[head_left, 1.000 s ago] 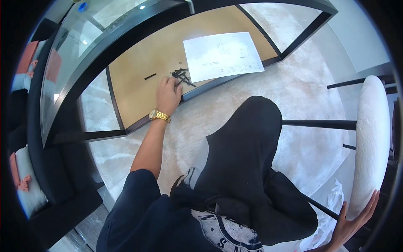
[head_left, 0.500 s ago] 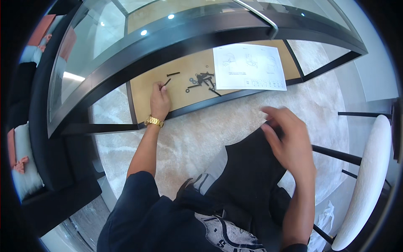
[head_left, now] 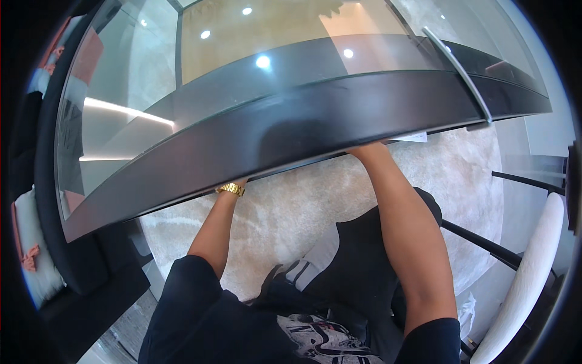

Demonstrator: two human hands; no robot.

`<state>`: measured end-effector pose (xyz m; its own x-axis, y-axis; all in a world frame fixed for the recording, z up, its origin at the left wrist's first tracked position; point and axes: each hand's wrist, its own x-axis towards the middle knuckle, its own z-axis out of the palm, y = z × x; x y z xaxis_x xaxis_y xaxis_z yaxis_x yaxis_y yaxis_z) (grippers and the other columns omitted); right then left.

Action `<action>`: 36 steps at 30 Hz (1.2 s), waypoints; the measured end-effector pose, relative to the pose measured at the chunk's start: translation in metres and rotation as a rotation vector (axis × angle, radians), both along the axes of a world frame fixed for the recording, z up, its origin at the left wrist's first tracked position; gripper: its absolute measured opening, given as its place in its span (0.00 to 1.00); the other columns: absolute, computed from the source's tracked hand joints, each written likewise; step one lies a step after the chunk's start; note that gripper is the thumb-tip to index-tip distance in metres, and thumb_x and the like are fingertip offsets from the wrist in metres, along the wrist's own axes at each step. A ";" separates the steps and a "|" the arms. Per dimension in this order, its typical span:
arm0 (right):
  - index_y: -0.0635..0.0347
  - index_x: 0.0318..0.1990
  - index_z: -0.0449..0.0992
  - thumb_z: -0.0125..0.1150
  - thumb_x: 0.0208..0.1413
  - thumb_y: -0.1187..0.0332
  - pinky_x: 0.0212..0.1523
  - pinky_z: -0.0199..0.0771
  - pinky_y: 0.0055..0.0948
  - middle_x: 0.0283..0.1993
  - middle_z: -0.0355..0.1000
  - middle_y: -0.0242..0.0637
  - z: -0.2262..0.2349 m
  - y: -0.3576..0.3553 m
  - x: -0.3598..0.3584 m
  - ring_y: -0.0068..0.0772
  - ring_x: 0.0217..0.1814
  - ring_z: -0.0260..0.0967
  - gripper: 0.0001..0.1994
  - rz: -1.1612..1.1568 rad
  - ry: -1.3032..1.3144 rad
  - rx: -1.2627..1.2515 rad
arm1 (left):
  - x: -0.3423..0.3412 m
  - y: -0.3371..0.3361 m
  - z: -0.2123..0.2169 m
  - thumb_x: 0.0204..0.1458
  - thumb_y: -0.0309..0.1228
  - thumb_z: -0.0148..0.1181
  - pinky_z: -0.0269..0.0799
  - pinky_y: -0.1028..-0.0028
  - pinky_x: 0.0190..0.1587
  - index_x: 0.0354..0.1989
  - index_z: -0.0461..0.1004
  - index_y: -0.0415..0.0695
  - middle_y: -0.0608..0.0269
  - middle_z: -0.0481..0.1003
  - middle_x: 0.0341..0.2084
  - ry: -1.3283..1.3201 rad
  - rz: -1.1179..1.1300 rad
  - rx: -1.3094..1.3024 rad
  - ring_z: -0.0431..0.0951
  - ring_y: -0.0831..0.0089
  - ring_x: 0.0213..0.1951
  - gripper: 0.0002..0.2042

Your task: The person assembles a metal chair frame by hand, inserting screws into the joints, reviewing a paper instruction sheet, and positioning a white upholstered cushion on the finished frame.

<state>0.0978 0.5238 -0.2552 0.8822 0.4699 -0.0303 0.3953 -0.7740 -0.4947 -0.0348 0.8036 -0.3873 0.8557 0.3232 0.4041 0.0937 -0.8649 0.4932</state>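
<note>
Both of my hands reach in beneath the dark front rail [head_left: 291,130] of a glass-topped table. My left hand [head_left: 242,181], above a gold watch [head_left: 231,188], shows only its wrist end; its fingers and anything in them are hidden. Farther right, my right hand [head_left: 367,149] passes under the rail, with its fingers out of sight too. Beside it a corner of the white paper sheet [head_left: 416,138] sticks out below the rail. The bolts and washers on the lower shelf are hidden. Through the glass [head_left: 145,73] part of the wooden shelf [head_left: 242,45] shows.
A metal bar handle [head_left: 458,73] lies across the glass at the right. A white-cushioned chair [head_left: 524,285] stands at my right. At far left is a dark sofa [head_left: 63,242] with pillows. A pale rug [head_left: 297,206] covers the floor under the table.
My view has moved forward over the table, so the rail now covers the shelf. My right hand has gone from above my knee to under the rail. The bolt in my left hand is now hidden.
</note>
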 end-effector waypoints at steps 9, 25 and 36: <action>0.63 0.46 0.79 0.53 0.60 0.68 0.53 0.71 0.51 0.48 0.77 0.51 -0.014 0.006 -0.008 0.58 0.52 0.72 0.13 0.097 -0.160 0.110 | -0.002 0.016 -0.019 0.59 0.33 0.55 0.74 0.51 0.46 0.39 0.80 0.37 0.41 0.80 0.34 0.104 -0.112 -0.009 0.79 0.41 0.38 0.12; 0.65 0.43 0.78 0.56 0.55 0.72 0.51 0.70 0.56 0.46 0.75 0.56 -0.041 0.082 -0.071 0.65 0.51 0.71 0.10 0.031 -0.178 0.362 | -0.036 0.022 -0.013 0.60 0.30 0.53 0.75 0.57 0.42 0.38 0.81 0.38 0.46 0.80 0.31 0.086 -0.135 0.031 0.80 0.50 0.35 0.11; 0.63 0.46 0.79 0.58 0.58 0.68 0.52 0.69 0.54 0.46 0.76 0.53 -0.110 0.091 -0.059 0.62 0.51 0.71 0.12 -0.020 -0.374 0.612 | -0.058 0.032 -0.013 0.60 0.29 0.53 0.75 0.60 0.40 0.37 0.81 0.38 0.49 0.81 0.29 0.090 -0.125 0.008 0.80 0.54 0.33 0.11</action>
<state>0.0390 0.6151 -0.3647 0.7904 0.2897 0.5398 0.6121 -0.4094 -0.6766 -0.0927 0.8358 -0.4005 0.9219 0.2085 0.3264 0.0281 -0.8765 0.4806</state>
